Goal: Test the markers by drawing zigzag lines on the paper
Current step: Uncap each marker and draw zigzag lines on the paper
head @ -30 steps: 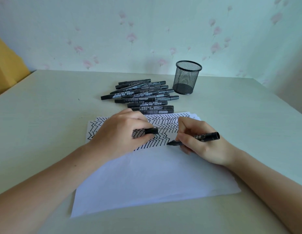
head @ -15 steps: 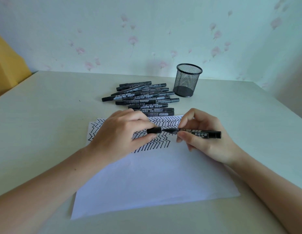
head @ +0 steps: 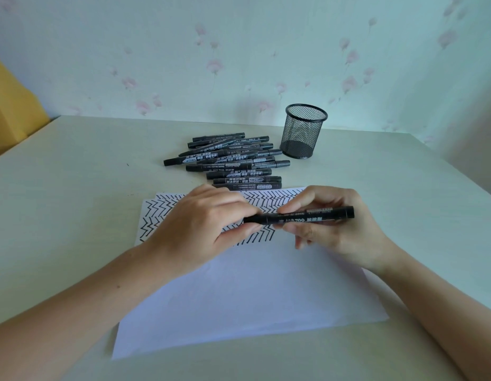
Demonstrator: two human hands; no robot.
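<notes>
1. Nearest me, the white paper [head: 238, 298] lies flat under both hands, smooth, its far strip covered in black zigzag lines [head: 156, 218].
2. My right hand [head: 340, 229] pinches the black marker [head: 302, 218] level; my left hand [head: 200, 229] pinches its cap end.
3. Beyond the grip, a loose pile of markers [head: 230, 160].
4. Far right of that, a round black mesh cup [head: 303, 133], looks empty.
</notes>
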